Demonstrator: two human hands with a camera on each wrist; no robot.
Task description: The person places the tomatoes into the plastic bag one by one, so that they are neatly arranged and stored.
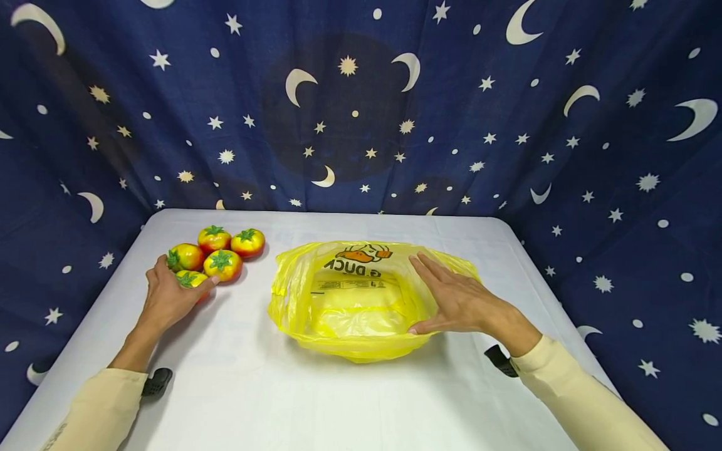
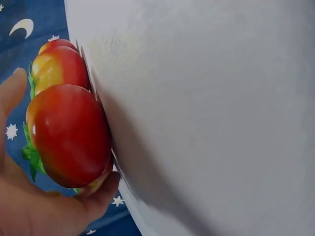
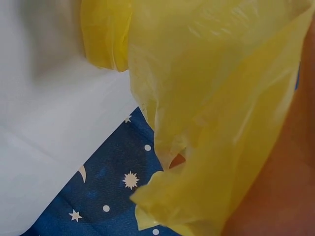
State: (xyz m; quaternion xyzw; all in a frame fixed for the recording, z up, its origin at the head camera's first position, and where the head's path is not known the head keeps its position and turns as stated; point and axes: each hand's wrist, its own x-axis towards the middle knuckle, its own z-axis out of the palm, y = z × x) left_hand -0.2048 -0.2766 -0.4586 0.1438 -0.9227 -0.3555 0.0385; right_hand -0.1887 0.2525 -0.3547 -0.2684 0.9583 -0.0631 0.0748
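Fingers on left hand (image 1: 169, 299) grip nearest tomato (image 2: 71, 135); right hand (image 1: 465, 304) flat, fingers spread at yellow bag (image 1: 361, 349) mouth. Other four tomatoes (image 1: 223, 267) beside, left of bag; none visible inside. Looks barely started.

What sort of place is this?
Probably a staged recording booth: dark blue star-and-moon curtains surround a white table, set with a group of glossy tomatoes and an open yellow bag.
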